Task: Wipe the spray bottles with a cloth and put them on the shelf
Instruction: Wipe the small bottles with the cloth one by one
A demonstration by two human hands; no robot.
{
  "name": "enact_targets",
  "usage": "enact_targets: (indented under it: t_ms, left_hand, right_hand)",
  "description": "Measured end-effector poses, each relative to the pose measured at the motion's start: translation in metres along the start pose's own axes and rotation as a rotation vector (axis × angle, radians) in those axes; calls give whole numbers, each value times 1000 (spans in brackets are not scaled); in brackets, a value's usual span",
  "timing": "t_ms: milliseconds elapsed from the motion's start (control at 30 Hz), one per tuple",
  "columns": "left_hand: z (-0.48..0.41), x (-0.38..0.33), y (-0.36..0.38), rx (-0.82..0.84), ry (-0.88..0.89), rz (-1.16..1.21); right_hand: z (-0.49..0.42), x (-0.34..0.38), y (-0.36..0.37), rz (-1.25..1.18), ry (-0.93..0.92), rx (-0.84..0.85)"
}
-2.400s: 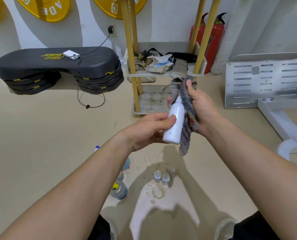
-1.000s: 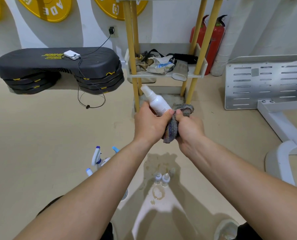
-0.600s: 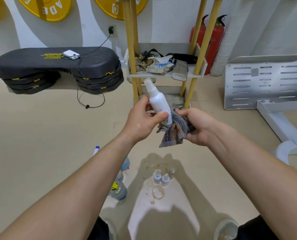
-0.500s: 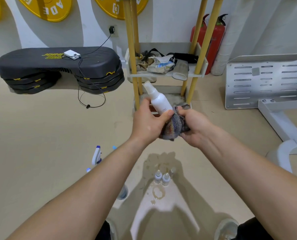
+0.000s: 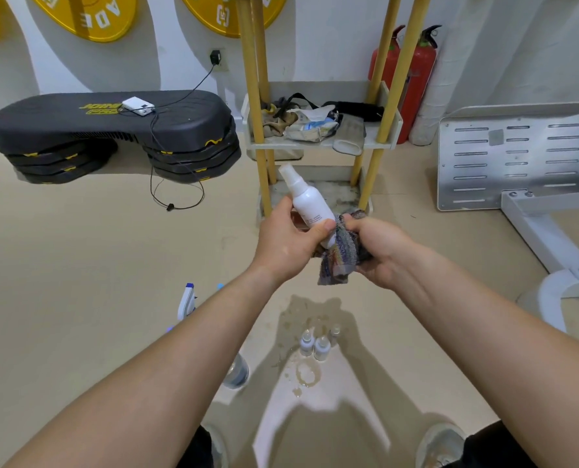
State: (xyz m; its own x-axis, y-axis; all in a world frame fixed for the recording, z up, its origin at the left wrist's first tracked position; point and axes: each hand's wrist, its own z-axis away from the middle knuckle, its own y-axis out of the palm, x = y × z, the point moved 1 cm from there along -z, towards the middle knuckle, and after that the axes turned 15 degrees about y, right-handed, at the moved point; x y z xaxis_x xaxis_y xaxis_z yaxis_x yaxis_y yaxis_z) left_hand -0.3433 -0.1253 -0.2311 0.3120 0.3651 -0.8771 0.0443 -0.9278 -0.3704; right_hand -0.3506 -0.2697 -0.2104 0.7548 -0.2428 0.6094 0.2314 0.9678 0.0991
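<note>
The white spray bottle (image 5: 310, 202) was tilted in mid-air, nozzle up and away from me, just in front of the yellow-posted shelf (image 5: 301, 145). My left hand (image 5: 288, 244) gripped its body, thumb across the label. My right hand (image 5: 379, 248) held the striped cloth (image 5: 340, 255) bunched round the bottle's base. I judged the base was the part being wiped. To do it well, the left hand needed to turn the bottle while the right pressed the cloth firmly. The cloth then had to work up toward the neck, so the left hand would have to shift off the plastic it covered. If the bottle was damp it could slip, so a sure grip mattered. Below, small bottles (image 5: 315, 344) stood in a wet patch (image 5: 306, 374) on the floor (image 5: 78, 282). A trigger sprayer (image 5: 186, 300) stood beside my left forearm, not yet shelved.
</note>
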Motion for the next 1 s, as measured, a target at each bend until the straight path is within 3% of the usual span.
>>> enact_targets:
  t_ms: [100, 233, 333, 467, 600, 833, 1000]
  left_hand:
    - [2, 0, 8, 0, 8, -17]
    - [3, 2, 6, -3, 39, -34]
    - [4, 2, -3, -38, 29, -42]
    - [13, 11, -12, -12, -78, 4]
    - [34, 23, -11, 88, -149, -115]
    - [113, 96, 24, -10, -435, -137]
    - [163, 153, 50, 42, -581, -258]
  right_hand:
    - [-8, -9, 6, -114, -52, -63]
    - [-12, -10, 4, -45, -72, -45]
    - [-4, -10, -1, 131, -140, -72]
    - [9, -25, -4, 470, -366, -285]
    - [-15, -60, -1, 499, -213, -221]
    - [-72, -143, -3, 523, -14, -135]
    - [-112, -206, -11, 567, 150, -101]
